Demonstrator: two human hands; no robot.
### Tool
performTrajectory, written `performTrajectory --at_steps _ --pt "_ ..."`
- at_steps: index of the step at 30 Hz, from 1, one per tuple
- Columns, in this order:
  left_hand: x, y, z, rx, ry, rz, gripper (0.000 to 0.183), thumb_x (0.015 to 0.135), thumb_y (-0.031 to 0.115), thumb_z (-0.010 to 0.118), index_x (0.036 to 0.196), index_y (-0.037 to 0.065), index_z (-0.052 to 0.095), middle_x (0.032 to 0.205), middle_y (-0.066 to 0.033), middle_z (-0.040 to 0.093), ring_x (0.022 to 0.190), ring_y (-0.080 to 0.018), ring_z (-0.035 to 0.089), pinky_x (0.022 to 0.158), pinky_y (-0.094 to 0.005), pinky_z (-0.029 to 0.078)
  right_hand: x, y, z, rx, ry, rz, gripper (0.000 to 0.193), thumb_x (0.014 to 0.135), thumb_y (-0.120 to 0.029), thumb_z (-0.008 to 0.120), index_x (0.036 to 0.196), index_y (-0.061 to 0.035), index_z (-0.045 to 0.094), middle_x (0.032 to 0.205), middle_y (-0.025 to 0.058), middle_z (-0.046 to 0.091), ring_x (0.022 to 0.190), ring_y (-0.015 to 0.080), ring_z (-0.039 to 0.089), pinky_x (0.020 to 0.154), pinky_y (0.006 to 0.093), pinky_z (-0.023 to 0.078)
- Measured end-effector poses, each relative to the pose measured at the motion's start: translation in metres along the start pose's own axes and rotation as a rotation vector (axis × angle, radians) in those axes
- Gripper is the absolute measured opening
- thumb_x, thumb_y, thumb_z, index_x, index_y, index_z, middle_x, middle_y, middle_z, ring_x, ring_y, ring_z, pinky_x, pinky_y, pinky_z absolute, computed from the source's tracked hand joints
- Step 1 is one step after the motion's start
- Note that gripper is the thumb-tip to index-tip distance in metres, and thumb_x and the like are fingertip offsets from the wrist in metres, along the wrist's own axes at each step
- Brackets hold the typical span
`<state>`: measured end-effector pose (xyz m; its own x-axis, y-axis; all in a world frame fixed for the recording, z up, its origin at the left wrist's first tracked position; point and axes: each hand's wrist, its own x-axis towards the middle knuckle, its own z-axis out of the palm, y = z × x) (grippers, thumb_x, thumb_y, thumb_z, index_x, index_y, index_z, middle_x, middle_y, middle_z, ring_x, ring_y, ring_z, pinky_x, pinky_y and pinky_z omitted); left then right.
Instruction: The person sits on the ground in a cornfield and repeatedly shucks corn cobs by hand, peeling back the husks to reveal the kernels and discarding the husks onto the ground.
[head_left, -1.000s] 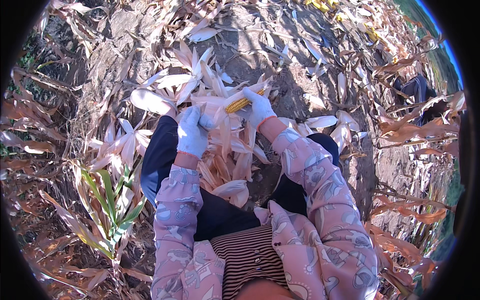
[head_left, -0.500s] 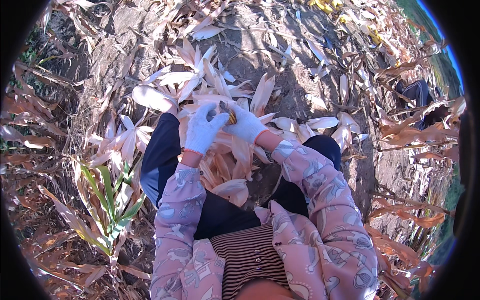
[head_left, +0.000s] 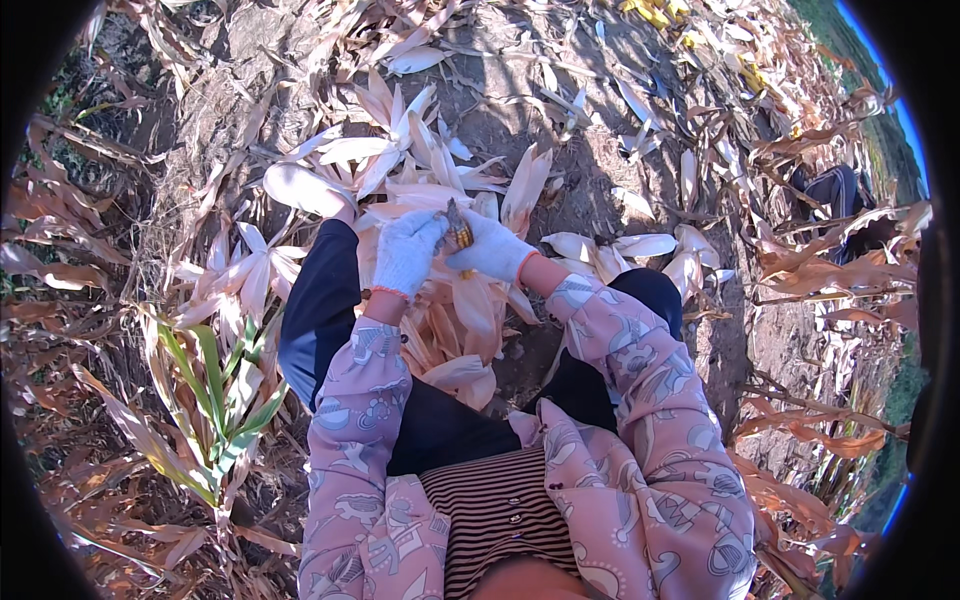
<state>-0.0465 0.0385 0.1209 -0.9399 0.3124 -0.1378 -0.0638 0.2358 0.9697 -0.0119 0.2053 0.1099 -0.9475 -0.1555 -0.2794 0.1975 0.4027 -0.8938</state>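
My right hand (head_left: 488, 248), in a white knit glove with an orange cuff, is closed round a small ear of corn (head_left: 462, 236). The ear shows yellow and dark kernels and a greyish tip pointing away from me. Right beside it, my left hand (head_left: 406, 250), gloved the same way, has its fingers drawn together in a pinch against the ear's left side. What lies between those fingertips is hidden. A small yellow bit (head_left: 467, 274) shows just under the ear. Below both hands lies a heap of pale corn husks (head_left: 455, 325) between my legs.
Opened husks (head_left: 395, 135) lie beyond my hands, by my left foot (head_left: 300, 190). A partly green corn plant (head_left: 215, 400) stands at the left. Yellow ears (head_left: 655, 12) lie far off at the upper right. Dark cloth (head_left: 835, 190) shows among dry leaves at the right.
My left thumb and fingers were apart and have come together against the ear. More yellow kernels show on the ear, and a yellow bit has appeared below it.
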Motion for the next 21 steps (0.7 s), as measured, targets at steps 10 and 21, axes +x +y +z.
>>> performTrajectory --at_steps 10,21 --pt "0.004 -0.012 0.003 -1.044 -0.054 -0.101 0.012 0.097 0.017 0.054 0.1 0.006 0.059 0.081 -0.0017 0.06 0.073 -0.0134 0.056 0.072 -0.028 0.048 0.01 0.0 -0.001 1.017 -0.009 0.03 0.054 0.078 -0.014 0.077 0.123 -0.0031 0.047 0.109 0.0088 0.061 0.098 0.0199 0.063 0.084 0.0345 0.054" --pt "-0.004 0.012 -0.005 -0.55 0.027 0.035 0.017 0.099 0.023 0.048 0.093 0.009 0.056 0.078 -0.0012 0.058 0.063 -0.0085 0.051 0.058 -0.023 0.044 0.026 0.007 -0.047 1.073 0.625 0.111 0.035 0.088 -0.016 0.066 0.114 -0.0046 0.046 0.108 0.0119 0.058 0.096 0.0264 0.063 0.08 0.0463 0.057"
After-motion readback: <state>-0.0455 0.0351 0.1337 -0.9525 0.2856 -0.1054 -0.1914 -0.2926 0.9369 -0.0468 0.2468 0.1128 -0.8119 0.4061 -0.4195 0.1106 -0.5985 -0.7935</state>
